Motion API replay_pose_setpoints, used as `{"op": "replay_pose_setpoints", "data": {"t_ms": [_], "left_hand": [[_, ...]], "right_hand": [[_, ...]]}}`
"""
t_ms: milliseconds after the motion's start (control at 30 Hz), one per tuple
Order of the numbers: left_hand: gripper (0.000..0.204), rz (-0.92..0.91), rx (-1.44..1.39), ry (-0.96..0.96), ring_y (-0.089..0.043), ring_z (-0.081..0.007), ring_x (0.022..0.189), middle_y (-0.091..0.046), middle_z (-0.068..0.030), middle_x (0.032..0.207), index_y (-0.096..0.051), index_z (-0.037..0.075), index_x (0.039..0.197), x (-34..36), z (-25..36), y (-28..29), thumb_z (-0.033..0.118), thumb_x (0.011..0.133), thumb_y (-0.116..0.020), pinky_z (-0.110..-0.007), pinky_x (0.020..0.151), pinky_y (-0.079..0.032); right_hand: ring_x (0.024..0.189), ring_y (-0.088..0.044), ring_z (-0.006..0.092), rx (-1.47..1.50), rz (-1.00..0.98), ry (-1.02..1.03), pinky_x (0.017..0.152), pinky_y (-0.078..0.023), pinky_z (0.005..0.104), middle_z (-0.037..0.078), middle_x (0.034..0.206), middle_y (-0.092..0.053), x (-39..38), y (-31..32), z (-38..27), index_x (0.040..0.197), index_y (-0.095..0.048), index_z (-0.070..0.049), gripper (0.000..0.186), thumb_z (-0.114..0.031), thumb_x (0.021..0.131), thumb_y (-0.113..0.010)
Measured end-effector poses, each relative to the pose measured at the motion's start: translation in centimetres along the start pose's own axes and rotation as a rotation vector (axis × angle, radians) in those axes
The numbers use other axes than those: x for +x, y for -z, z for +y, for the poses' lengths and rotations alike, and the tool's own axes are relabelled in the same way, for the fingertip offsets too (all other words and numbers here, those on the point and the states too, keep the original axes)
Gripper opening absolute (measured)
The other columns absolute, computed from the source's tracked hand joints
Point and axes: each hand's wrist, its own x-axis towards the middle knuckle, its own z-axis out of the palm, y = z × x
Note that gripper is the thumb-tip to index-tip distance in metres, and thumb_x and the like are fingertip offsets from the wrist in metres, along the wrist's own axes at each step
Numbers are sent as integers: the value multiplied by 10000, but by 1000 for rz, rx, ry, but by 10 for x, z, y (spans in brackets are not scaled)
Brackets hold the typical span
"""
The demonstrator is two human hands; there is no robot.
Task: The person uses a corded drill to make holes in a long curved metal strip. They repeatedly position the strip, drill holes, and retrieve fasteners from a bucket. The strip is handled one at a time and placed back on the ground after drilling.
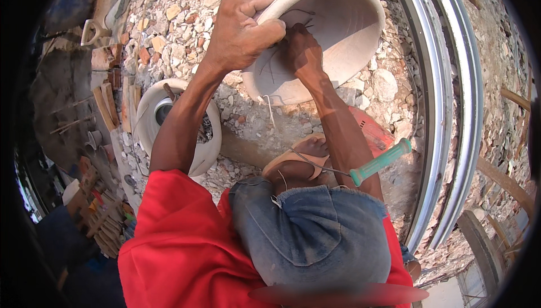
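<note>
A pale, dusty bowl-shaped pot (344,38) lies tipped toward me on the rubble. My left hand (245,35) grips its near-left rim, fingers curled over the edge. My right hand (301,52) reaches inside, fingers closed among thin dark wires (298,12); what exactly they hold is hidden. A white hooked piece (270,111) hangs at the pot's lower edge. A tool with a green handle (378,161) and long metal shaft lies beside my right forearm, over my denim-clad leg and sandaled foot (304,156).
Another pale pot (200,156) with metal items inside stands at left, near bricks (103,57), wood offcuts (104,105) and a white handle (90,32). A red object (377,130) sits behind my right forearm. Metal rails (437,212) run along the right, beside planks (510,181) and rubble.
</note>
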Motion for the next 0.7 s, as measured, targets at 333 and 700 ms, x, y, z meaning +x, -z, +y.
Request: {"op": "replay_pose_setpoints", "data": {"t_ms": [333,700], "left_hand": [[155,17,-19,25,-473,-43,637,-568,24,709,-672,-24,858,-3,0,6,129,849,-647,-249,546,-387],[234,36,-50,76,-558,-60,702,-644,18,808,-731,0,1022,15,-15,26,150,852,-668,-246,641,-456]], "right_hand": [[716,-572,104,1167,154,-432,593,-470,274,37,801,-642,1,45,-3,1042,-697,8,210,-178,949,-730],[830,-709,188,1234,276,-348,676,-557,256,138,1035,-715,8,62,-2,1110,-667,44,256,-185,1000,-692]]}}
